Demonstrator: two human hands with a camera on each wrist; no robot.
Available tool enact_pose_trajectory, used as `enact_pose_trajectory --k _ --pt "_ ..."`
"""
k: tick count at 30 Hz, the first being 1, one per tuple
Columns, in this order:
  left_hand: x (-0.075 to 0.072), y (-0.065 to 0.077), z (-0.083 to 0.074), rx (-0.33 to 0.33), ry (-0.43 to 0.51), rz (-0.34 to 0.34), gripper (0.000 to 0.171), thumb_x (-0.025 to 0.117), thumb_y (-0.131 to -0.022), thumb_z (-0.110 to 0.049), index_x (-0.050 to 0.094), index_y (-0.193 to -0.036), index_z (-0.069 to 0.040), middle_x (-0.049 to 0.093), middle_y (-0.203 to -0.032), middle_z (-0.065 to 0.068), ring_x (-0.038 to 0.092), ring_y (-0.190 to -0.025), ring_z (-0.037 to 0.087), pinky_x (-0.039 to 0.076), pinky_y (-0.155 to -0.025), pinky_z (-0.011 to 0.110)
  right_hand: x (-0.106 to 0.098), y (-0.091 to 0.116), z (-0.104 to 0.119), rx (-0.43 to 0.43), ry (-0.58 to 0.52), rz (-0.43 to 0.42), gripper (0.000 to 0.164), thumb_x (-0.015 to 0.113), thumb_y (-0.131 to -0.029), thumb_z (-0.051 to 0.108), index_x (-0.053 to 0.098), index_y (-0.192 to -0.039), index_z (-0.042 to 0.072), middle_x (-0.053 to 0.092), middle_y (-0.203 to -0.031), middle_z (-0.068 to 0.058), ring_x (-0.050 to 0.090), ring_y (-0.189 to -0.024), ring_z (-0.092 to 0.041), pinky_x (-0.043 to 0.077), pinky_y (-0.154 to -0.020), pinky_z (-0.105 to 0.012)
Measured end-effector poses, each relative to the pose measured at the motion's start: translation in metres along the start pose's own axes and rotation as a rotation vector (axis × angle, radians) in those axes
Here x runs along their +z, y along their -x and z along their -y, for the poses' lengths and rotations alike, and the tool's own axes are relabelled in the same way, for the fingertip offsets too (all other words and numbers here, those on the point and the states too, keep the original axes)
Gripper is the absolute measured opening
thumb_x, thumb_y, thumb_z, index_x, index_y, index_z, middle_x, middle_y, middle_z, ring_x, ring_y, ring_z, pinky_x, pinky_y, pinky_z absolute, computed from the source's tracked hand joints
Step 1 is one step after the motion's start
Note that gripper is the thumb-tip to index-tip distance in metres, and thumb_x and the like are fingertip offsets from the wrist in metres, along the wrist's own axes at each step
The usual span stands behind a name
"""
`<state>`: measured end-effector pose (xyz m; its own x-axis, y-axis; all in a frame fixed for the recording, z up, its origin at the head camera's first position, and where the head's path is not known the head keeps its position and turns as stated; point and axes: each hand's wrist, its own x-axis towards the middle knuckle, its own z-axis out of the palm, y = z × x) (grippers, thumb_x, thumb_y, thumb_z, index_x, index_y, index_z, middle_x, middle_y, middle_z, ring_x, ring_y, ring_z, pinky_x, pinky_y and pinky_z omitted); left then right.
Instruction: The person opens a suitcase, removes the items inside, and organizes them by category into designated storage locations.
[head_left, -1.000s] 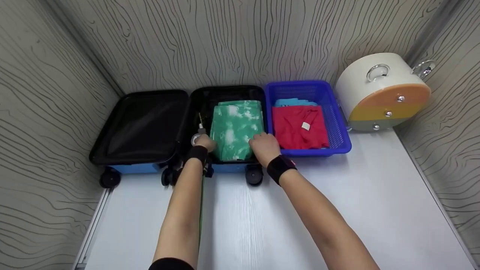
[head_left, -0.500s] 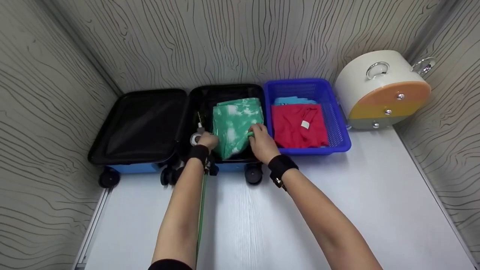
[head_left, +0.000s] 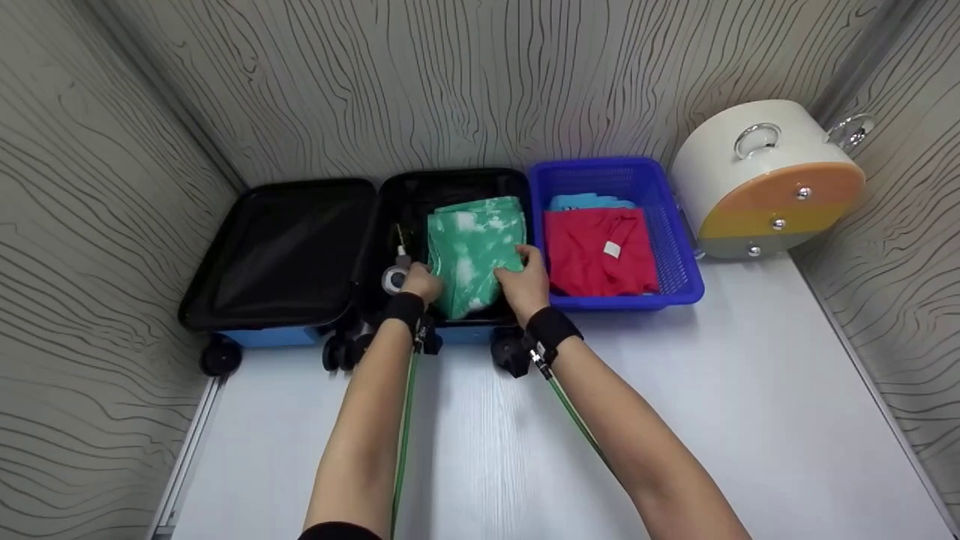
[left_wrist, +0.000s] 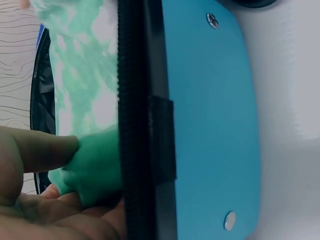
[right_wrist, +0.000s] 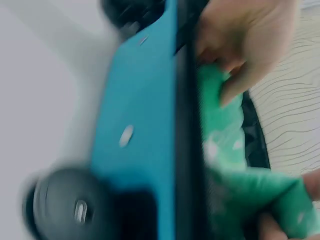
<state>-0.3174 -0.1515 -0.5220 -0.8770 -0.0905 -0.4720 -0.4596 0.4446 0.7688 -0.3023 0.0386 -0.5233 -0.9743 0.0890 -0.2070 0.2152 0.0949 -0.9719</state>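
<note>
A folded green-and-white tie-dye garment (head_left: 472,255) lies inside the deep half of an open suitcase (head_left: 469,335), black within and blue outside. My left hand (head_left: 422,284) grips its near left edge. In the left wrist view the thumb lies over the cloth (left_wrist: 90,105) and the other fingers are curled beneath. On the garment's right side my right hand (head_left: 523,285) pinches the cloth between thumb and fingers. That side appears as a raised fold (right_wrist: 280,195) in the blurred right wrist view. Beside my left hand sits a round white-and-grey object (head_left: 394,280), partly covered.
The suitcase lid (head_left: 289,255) lies open at the left. A blue plastic basket (head_left: 679,262) with a folded red garment (head_left: 600,251) and light-blue cloth (head_left: 589,202) stands against the suitcase's right side. Farther right is a cream drum-shaped box (head_left: 739,150) with coloured drawers. Patterned walls enclose the table.
My right hand has taken hold of the garment's right edge, lifted it and shifted slightly. The cloth's near end has narrowed. My left hand has moved slightly right, still at the left edge.
</note>
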Motion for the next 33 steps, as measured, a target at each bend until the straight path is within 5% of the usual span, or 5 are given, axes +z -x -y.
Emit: enact_pose_trajectory --k 11,17,24,29,33 --pt "0.004 0.002 0.002 0.069 0.075 -0.107 0.049 0.04 -0.101 0.003 0.038 -0.15 0.002 0.035 -0.155 0.023 0.037 -0.14 0.038 0.043 -0.102 0.042 -0.005 -0.002 -0.002 0.176 -0.177 0.023 0.063 0.055 -0.103 0.007 0.031 -0.161 0.01 0.027 -0.164 -0.012 0.049 -0.108 -0.023 0.042 -0.085 -0.033" --pt "0.008 0.012 -0.001 0.144 0.129 -0.146 0.045 0.04 -0.099 0.005 0.044 -0.144 0.002 0.042 -0.147 0.024 0.049 -0.115 0.035 0.036 -0.079 0.036 -0.005 -0.005 -0.003 0.086 -0.114 0.037 0.064 0.042 -0.095 -0.01 0.04 -0.157 0.007 0.032 -0.163 -0.012 0.045 -0.105 -0.019 0.033 -0.06 -0.025" --pt "0.012 0.019 -0.008 0.214 0.182 -0.193 0.039 0.041 -0.101 0.002 0.048 -0.14 0.002 0.049 -0.136 0.023 0.046 -0.087 0.026 0.036 -0.071 0.035 0.001 -0.001 0.001 -0.036 -0.041 0.064 0.055 0.04 -0.099 -0.006 0.047 -0.153 0.006 0.041 -0.159 -0.013 0.032 -0.044 -0.01 0.034 -0.045 -0.023" --pt "0.015 0.027 -0.016 0.252 0.202 -0.212 0.035 0.043 -0.105 -0.003 0.05 -0.14 0.0 0.053 -0.135 0.021 0.048 -0.086 0.022 0.038 -0.071 0.033 0.005 0.004 0.006 -0.187 0.057 0.104 0.051 0.04 -0.102 -0.002 0.046 -0.153 0.001 0.044 -0.157 -0.013 0.06 -0.091 -0.014 0.047 -0.078 -0.025" --pt "0.016 0.034 -0.025 0.265 0.206 -0.221 0.033 0.044 -0.108 -0.008 0.05 -0.14 -0.004 0.054 -0.136 0.017 0.044 -0.075 0.02 0.036 -0.065 0.032 0.005 0.008 0.011 -0.288 0.107 0.12 0.048 0.041 -0.103 -0.002 0.047 -0.151 -0.001 0.045 -0.156 -0.015 0.04 -0.143 -0.025 0.035 -0.113 -0.033"
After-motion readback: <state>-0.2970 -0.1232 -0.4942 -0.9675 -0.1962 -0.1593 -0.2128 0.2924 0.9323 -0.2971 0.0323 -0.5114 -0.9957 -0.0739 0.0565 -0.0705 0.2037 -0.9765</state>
